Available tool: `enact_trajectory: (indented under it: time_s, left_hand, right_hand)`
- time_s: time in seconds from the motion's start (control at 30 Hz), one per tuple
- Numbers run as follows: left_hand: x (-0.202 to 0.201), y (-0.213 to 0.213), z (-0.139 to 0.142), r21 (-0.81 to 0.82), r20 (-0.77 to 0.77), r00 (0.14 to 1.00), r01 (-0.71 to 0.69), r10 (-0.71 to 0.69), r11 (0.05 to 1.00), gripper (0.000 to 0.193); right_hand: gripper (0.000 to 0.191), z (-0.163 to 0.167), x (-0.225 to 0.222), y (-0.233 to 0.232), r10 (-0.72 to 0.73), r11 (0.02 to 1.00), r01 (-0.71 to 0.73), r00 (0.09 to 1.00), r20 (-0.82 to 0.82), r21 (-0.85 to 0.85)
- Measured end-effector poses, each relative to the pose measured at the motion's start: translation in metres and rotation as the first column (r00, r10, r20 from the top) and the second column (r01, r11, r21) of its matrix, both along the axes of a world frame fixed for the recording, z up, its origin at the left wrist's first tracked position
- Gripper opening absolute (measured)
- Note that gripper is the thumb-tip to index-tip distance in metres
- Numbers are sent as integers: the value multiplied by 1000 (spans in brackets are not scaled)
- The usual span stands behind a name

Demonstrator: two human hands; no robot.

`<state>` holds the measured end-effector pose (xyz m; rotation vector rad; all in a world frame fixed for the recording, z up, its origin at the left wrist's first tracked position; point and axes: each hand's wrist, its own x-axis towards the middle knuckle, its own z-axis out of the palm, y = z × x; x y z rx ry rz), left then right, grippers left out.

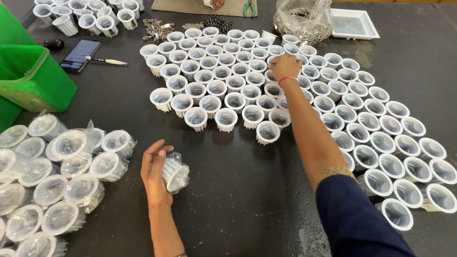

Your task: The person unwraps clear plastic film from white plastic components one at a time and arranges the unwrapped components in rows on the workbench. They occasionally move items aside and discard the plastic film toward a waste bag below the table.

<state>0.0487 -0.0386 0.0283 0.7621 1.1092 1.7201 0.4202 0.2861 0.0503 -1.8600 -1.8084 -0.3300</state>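
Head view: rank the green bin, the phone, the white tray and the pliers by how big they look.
1. Green bin, the largest, though cut off by the frame edge.
2. White tray.
3. Phone, looks close to the tray; the tray sits farther away, so this order is unsure.
4. Pliers, the smallest, partly cropped at the top.

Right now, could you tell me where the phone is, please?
The phone lies at the upper left of the head view, between the green bin and a white pen.
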Motion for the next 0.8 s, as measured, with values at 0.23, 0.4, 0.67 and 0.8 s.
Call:
enact_trajectory:
  time_s: [0.23, 0.4, 0.67, 0.8]
  left_hand:
    - [1, 0, -6, -18, -50, 999, 7, -8, 1000, 35]
    - [0, 3, -11, -64, -115, 993, 26, -33, 998, 36]
    - [-3, 6, -14, -87, -169, 984, 43, -57, 995, 36]
    - [-3, 7, -16, -147, -122, 992, 23, -41, 989, 37]
  right_hand:
    - [14, 11, 26, 27, 93, 992, -76, 980, -175, 101]
    - [37, 9, 38, 78, 238, 962, -238, 971, 14, 137]
    - [49, -1, 30, 135, 265, 949, -299, 929, 257, 102]
    - [10, -4, 40, 142, 145, 989, -145, 964, 223, -16]
